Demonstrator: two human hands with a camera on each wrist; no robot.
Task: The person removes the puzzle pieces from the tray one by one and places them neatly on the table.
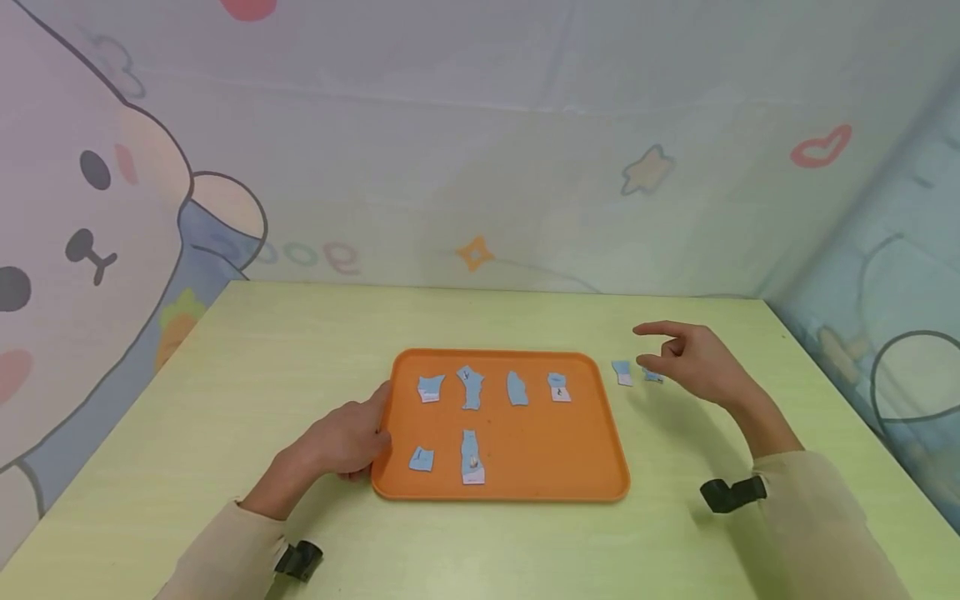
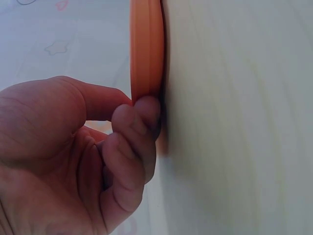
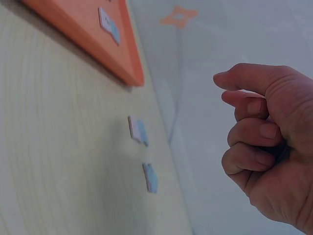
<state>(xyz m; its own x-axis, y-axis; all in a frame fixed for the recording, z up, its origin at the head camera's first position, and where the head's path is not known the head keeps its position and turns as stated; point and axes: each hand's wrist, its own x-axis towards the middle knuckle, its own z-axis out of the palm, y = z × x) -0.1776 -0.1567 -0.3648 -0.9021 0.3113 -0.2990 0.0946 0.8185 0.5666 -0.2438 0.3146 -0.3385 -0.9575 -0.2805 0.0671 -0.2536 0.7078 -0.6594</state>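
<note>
We find a setting decorated in a children's style; whether home, classroom or studio, we cannot determine. We record a pale desk [image 1: 525, 546] backed and flanked by printed sheeting [image 1: 420, 175] bearing a large cartoon animal [image 1: 127, 204], a carrot [image 1: 177, 333], a star [image 1: 647, 170] and a heart [image 1: 821, 147].

Pale backdrop [image 1: 420, 158] with cartoon animal [image 1: 90, 200], star [image 1: 648, 170], red heart [image 1: 821, 147]; yellow-green table [image 1: 525, 550]
</note>
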